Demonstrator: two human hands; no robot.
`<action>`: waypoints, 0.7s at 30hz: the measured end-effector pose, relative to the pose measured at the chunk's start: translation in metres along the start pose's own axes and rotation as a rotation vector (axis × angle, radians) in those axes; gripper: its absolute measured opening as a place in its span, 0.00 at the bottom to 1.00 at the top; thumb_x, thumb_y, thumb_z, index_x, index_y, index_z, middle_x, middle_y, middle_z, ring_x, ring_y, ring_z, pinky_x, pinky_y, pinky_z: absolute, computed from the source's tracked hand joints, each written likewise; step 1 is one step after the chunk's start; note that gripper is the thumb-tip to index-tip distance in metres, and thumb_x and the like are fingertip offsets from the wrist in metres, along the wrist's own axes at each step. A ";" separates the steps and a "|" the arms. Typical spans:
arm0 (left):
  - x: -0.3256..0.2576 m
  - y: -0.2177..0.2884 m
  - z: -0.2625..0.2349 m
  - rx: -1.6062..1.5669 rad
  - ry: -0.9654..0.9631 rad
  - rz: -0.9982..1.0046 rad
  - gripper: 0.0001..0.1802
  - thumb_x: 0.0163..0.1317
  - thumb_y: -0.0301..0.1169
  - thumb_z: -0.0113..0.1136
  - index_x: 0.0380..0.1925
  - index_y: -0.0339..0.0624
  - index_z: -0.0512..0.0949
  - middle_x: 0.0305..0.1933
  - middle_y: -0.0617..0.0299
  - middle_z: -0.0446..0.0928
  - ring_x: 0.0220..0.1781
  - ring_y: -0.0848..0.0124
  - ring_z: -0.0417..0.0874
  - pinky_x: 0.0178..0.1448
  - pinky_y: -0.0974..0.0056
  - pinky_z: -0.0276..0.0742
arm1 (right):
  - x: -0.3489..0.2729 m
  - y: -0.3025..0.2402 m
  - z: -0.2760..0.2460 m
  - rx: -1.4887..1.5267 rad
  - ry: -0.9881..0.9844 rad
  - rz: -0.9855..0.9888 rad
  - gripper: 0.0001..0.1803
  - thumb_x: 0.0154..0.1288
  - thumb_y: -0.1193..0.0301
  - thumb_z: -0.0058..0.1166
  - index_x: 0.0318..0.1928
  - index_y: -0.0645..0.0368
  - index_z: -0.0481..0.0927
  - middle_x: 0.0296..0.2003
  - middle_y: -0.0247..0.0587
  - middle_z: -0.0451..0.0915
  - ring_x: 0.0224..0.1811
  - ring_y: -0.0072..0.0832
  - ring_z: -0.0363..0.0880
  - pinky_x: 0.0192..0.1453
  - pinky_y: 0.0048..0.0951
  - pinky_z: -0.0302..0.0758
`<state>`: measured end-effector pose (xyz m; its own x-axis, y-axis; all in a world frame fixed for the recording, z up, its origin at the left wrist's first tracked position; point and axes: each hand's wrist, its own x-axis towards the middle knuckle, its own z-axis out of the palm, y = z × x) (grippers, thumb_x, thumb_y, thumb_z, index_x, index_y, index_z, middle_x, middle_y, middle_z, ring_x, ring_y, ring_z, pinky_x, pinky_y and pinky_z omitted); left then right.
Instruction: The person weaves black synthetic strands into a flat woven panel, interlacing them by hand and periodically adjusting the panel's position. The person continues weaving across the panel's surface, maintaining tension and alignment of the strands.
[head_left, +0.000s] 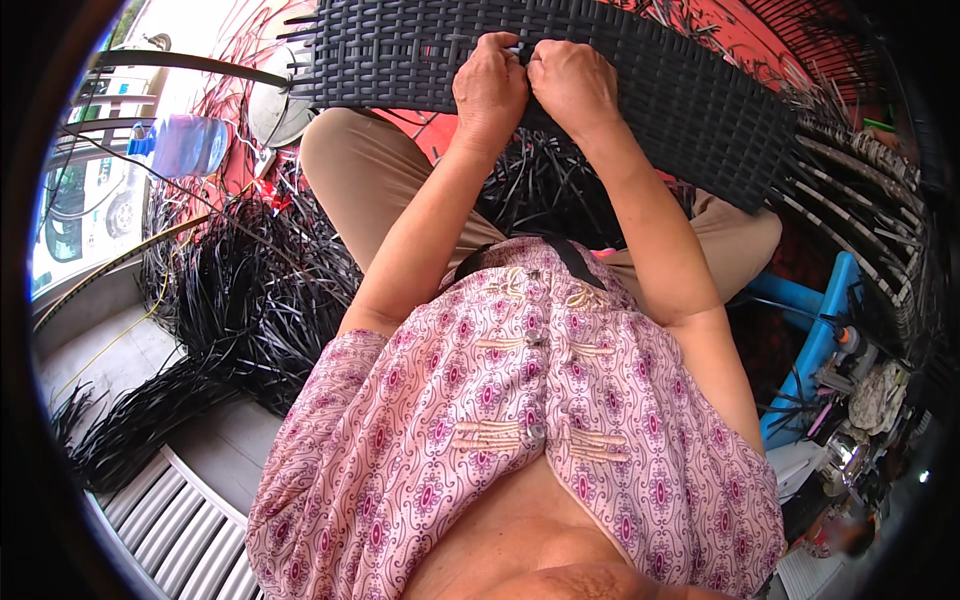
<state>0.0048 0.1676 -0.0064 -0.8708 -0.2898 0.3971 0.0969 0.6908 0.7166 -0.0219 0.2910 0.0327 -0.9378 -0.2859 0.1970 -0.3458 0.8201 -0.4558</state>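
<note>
A dark grey woven wicker panel (680,115) lies across my knees, its loose strand ends sticking out at both sides. Both my hands meet at the middle of the panel, close together on its weave. My left hand (490,88) is closed, with the fingertips pinched at a strand. Beside it my right hand (575,85) is closed too, its fingers curled against the weave. A small greyish bit shows between the two hands; what exactly each one grips is mostly hidden by the fingers.
A heap of loose black plastic strips (265,290) spreads at my left, with more between my legs. A blue plastic stool (825,320) stands at the right near a clutter of small items. At the left are a blue-tinted water jug (190,145) and a white slatted piece (180,520).
</note>
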 end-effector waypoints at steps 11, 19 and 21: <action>-0.008 0.006 -0.003 0.068 -0.036 -0.039 0.19 0.64 0.29 0.58 0.55 0.40 0.77 0.44 0.52 0.87 0.46 0.51 0.88 0.52 0.50 0.81 | 0.011 0.005 0.002 -0.031 -0.051 0.023 0.11 0.64 0.62 0.58 0.38 0.52 0.89 0.34 0.48 0.88 0.41 0.48 0.87 0.50 0.47 0.83; -0.003 -0.003 -0.015 -0.503 -0.109 -0.287 0.21 0.61 0.20 0.62 0.55 0.31 0.77 0.45 0.52 0.85 0.34 0.70 0.88 0.39 0.67 0.86 | 0.006 -0.008 0.000 -0.141 0.008 -0.018 0.11 0.65 0.62 0.60 0.34 0.56 0.87 0.30 0.53 0.86 0.37 0.51 0.87 0.45 0.49 0.83; -0.002 -0.002 -0.018 -0.576 -0.121 -0.312 0.21 0.61 0.19 0.62 0.56 0.30 0.77 0.45 0.53 0.84 0.34 0.73 0.87 0.38 0.69 0.86 | 0.004 -0.004 0.004 -0.129 0.042 -0.035 0.12 0.66 0.62 0.61 0.33 0.57 0.86 0.29 0.54 0.86 0.36 0.51 0.87 0.43 0.49 0.83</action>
<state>0.0147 0.1552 0.0021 -0.9444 -0.3192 0.0789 0.0448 0.1127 0.9926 -0.0242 0.2845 0.0319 -0.9221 -0.2966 0.2485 -0.3689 0.8676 -0.3334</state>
